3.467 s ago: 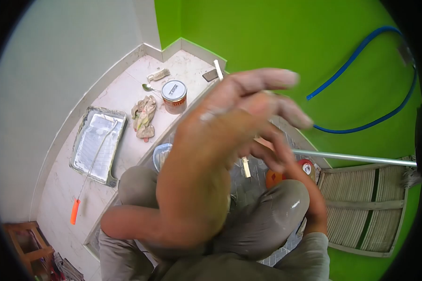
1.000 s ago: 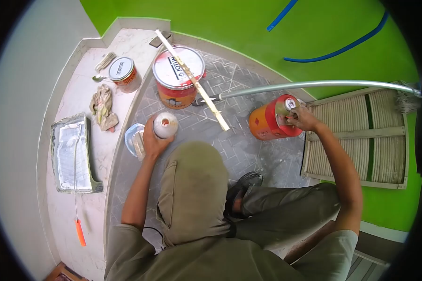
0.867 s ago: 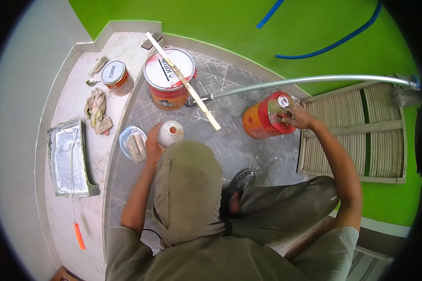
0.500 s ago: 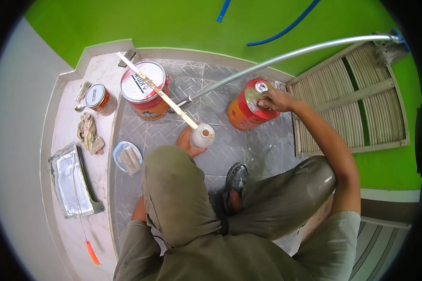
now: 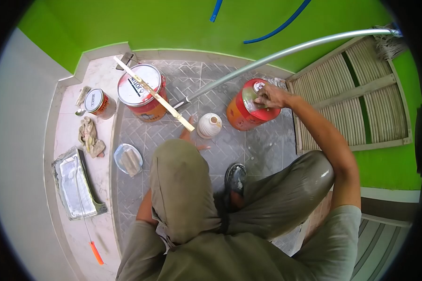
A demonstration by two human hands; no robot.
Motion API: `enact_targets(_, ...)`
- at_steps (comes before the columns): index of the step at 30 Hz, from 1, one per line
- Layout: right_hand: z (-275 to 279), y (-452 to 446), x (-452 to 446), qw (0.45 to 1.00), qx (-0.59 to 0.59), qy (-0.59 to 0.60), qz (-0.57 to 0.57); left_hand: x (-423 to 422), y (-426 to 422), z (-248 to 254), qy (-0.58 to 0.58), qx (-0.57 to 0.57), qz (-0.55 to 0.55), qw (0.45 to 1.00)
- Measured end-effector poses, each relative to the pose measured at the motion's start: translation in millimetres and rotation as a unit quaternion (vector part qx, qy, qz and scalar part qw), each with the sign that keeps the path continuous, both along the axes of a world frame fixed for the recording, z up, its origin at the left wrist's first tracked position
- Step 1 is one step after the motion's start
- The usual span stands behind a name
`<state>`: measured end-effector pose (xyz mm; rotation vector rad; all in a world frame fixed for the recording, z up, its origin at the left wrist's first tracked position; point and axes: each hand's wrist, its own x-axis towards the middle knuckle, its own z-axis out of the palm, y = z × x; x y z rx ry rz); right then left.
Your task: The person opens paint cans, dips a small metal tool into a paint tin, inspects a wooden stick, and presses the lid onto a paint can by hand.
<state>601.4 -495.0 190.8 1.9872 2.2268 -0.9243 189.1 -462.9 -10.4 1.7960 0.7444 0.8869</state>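
Note:
My right hand is closed at the top of a red and orange metal can, its fingers curled by the round cap; whatever they grip there is hidden. My left hand shows partly beyond my knee, fingers spread apart and holding nothing. Just right of it a white ribbed bottle with an open neck stands on the floor, apart from the fingers. A wooden stick lies across the lid of a big paint bucket, its near end reaching over my left hand.
On the left ledge are a small paint can, a crumpled cloth, a paint tray and a roller frame with an orange handle. A bowl with a roller sits on the tiles. A metal pole slants past a louvred panel.
My left hand has let go of the white bottle, which now stands upright a little farther away. My right hand stays on the red can.

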Motion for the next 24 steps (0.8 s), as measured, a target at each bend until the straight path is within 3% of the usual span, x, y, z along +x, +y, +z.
enact_targets(5, 1, -7, 0, 1.000, -0.002, 0.022, 0.004, -181, -42, -30, 0.130, -0.043, 0.152, 0.979)
enact_targets(7, 2, -9, 3, 1.000, 0.000, 0.019, 0.009, -243, -55, -4, 0.165, -0.059, 0.266, 0.948)
enact_targets(9, 6, -17, -1, 1.000, -0.009, 0.006, -0.002, -202, -74, 175, 0.075, -0.081, 0.421, 0.900)
enact_targets(11, 11, -22, -2, 1.000, -0.016, 0.006, 0.003, -155, -85, 268, -0.055, 0.035, 0.526, 0.848)
enact_targets(13, 18, -31, -4, 0.999, -0.006, 0.044, 0.014, -95, -103, 323, -0.223, 0.047, 0.395, 0.890)
enact_targets(14, 18, -35, -2, 0.999, -0.017, 0.042, 0.000, -58, -111, 326, -0.254, 0.021, 0.306, 0.917)
enact_targets(15, 16, -40, -2, 0.999, -0.008, 0.038, -0.003, -28, -111, 331, -0.180, -0.014, 0.230, 0.956)
enact_targets(17, 18, -51, -1, 1.000, 0.010, 0.028, -0.011, 66, -112, 291, -0.328, -0.249, 0.137, 0.901)
enact_targets(18, 22, -56, -3, 1.000, 0.013, 0.022, -0.015, 112, -117, 252, -0.360, -0.309, 0.146, 0.868)
enact_targets(19, 25, -64, -7, 0.999, 0.033, 0.014, -0.014, 153, -115, 194, -0.292, -0.381, 0.192, 0.856)
enact_targets(21, 33, -72, -13, 0.997, 0.078, -0.005, -0.008, 187, -128, 143, -0.063, -0.394, 0.251, 0.882)
enact_targets(24, 37, -78, -12, 0.996, 0.083, -0.004, -0.025, 191, -150, 58, 0.054, -0.377, 0.165, 0.910)
